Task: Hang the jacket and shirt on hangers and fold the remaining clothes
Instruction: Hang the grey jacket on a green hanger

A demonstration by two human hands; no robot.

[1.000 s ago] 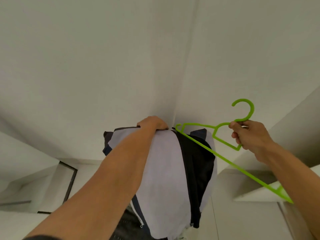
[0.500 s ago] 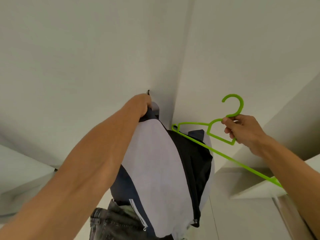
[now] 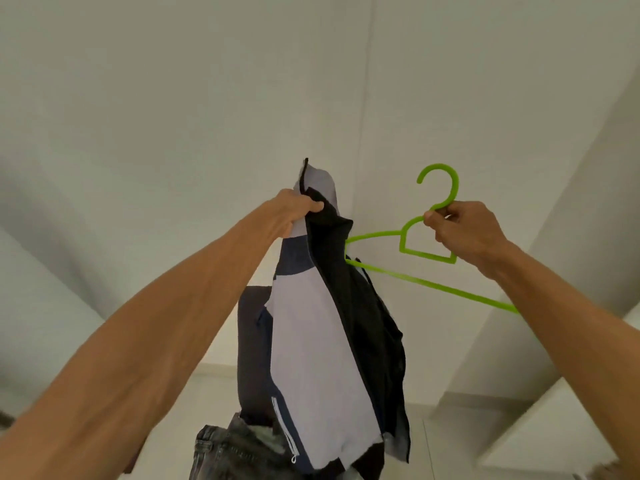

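Aloft, left hand [image 3: 294,211] gripping jacket [image 3: 311,341] hanging vertically, right hand [image 3: 467,230] pinching hanger [image 3: 428,257], hook upward.

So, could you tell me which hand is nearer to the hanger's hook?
Right. The right hand grips the hanger just under the hook; the left hand holds the jacket collar, apart from it to the left.
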